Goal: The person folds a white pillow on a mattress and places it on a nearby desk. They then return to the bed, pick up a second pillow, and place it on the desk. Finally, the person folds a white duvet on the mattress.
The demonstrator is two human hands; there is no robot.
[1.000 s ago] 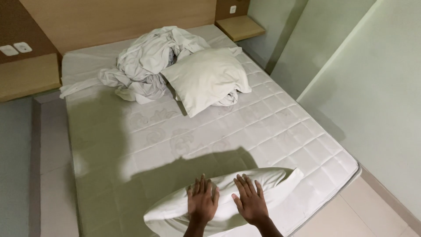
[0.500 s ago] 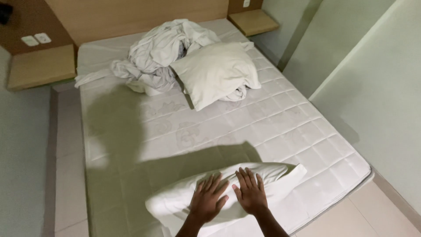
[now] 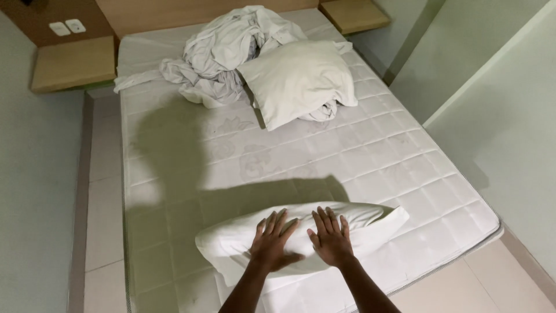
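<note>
Pressing both palms on a white pillow (image 3: 301,240) at the mattress's (image 3: 370,156) foot.
My left hand (image 3: 272,242) and right hand (image 3: 330,237) lie flat, fingers spread, gripping nothing; another pillow (image 3: 298,81) leans against crumpled sheets (image 3: 223,49).

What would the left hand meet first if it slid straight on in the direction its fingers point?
The left hand lies flat on the near pillow, fingers pointing up the bed. Past that pillow's far edge comes bare mattress, then probably the second pillow, though depth is hard to judge.
</note>
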